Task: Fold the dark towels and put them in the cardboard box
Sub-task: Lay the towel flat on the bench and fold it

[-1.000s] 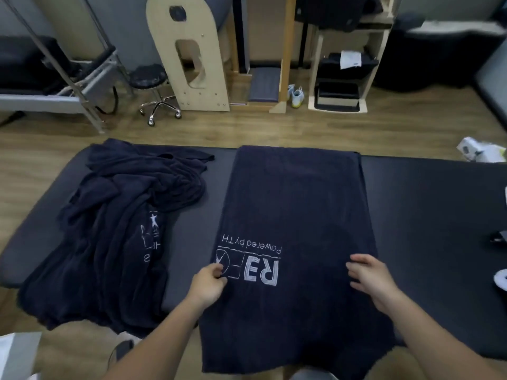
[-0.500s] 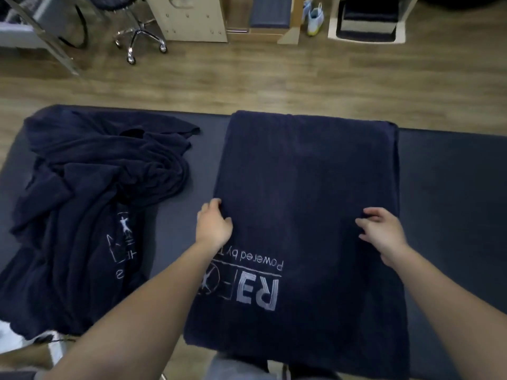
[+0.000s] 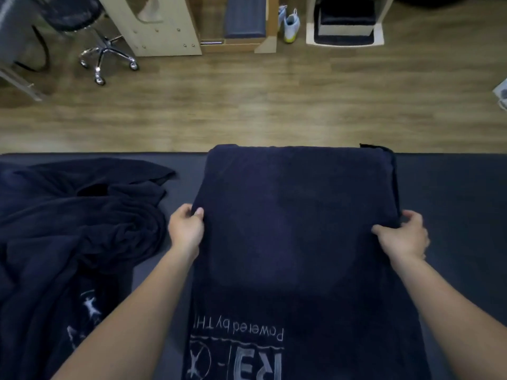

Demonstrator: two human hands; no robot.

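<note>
A dark navy towel [image 3: 296, 229] with a white printed logo lies spread flat across the black padded table [image 3: 452, 193], its far end reaching the table's far edge. My left hand [image 3: 186, 231] pinches the towel's left edge about halfway up. On the opposite side, my right hand [image 3: 403, 237] grips the right edge at the same height. A second dark towel [image 3: 71, 237] lies crumpled in a heap at the left of the table. No cardboard box is in view.
Beyond the table is wooden floor [image 3: 260, 105]. A rolling stool [image 3: 98, 50] stands at the back left, next to a pale wooden frame [image 3: 162, 31]. A white shelf unit [image 3: 345, 26] and a pair of shoes [image 3: 289, 26] sit at the back.
Both hands slid up and outward along the towel, from resting near the logo to taking hold of its left and right edges. The camera tilted further down.
</note>
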